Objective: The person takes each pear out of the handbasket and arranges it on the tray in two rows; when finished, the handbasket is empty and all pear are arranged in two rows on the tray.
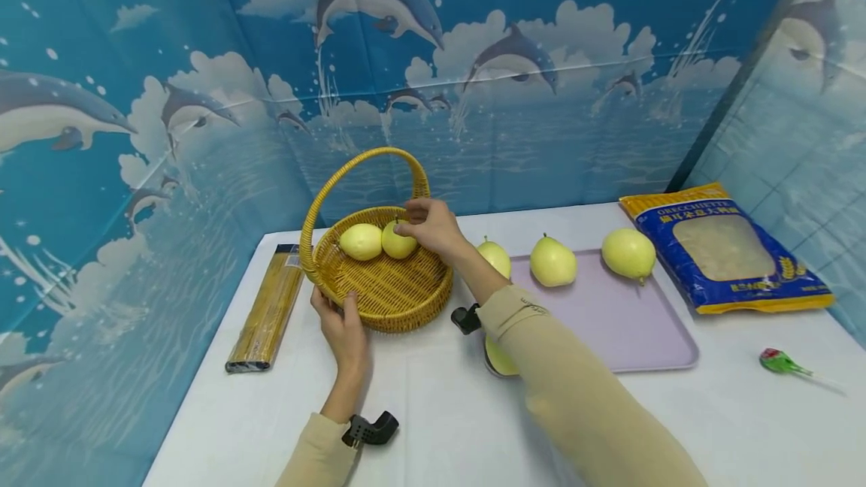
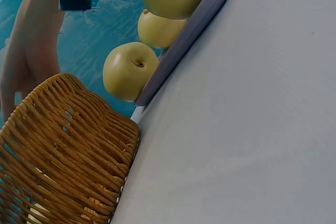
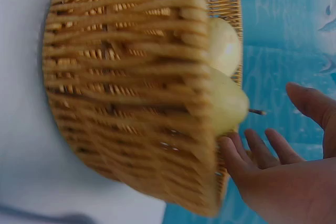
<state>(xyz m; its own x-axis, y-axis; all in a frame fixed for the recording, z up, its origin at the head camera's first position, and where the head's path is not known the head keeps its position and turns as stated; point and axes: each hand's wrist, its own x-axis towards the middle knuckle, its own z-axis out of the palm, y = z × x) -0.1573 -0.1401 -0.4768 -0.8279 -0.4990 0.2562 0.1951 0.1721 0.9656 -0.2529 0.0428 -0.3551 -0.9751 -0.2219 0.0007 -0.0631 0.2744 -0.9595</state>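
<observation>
A yellow wicker basket (image 1: 406,314) with a tall handle stands at the back left of the table. Inside, at its far side, lie two pale green pears, the left pear (image 1: 361,242) and the right pear (image 1: 398,240). My right hand (image 1: 436,228) is over the right rim beside the right pear; in the right wrist view its thumb stands apart from that pear (image 3: 231,103) and its fingers are spread below it. With thumb and fingers, my left hand (image 1: 345,333) holds the basket's near-left side. The left wrist view shows the basket wall (image 2: 68,150) but not the left hand.
Right of the basket is a lilac tray (image 1: 629,329) with several pears, partly hidden by my right arm. Farther right lie a blue and yellow pasta bag (image 1: 731,246) and a lollipop (image 1: 781,361). A wrapped brown bundle (image 1: 267,310) lies left of the basket.
</observation>
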